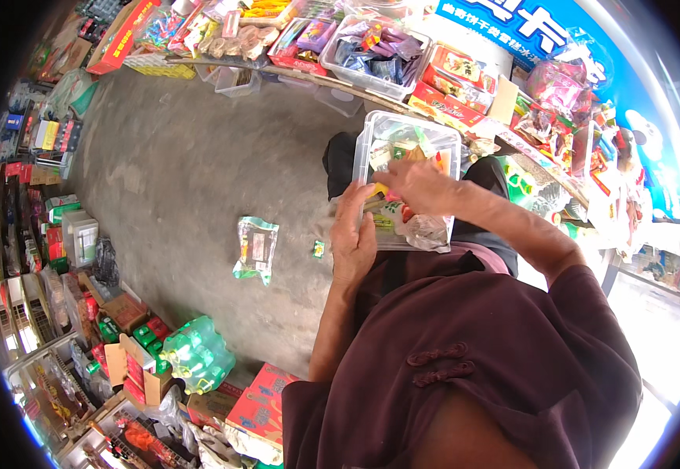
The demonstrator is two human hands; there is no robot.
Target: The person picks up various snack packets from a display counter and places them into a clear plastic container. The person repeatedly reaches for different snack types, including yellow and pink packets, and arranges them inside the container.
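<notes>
A clear plastic bin rests on my lap, with small packets and crumpled plastic wrappers inside. My left hand is at the bin's left wall, thumb and fingers apart near the rim. Over the middle of the bin, my right hand reaches down among the packets. A yellow piece shows between the two hands; whether either hand grips it is unclear. A crumpled clear plastic bag lies in the bin's near right corner.
Beyond the bin runs a shelf edge holding snack boxes and a tub of wrapped packets. An opened plastic wrapper and a small green packet lie on the concrete floor. Green bottles in film and cartons stand lower left.
</notes>
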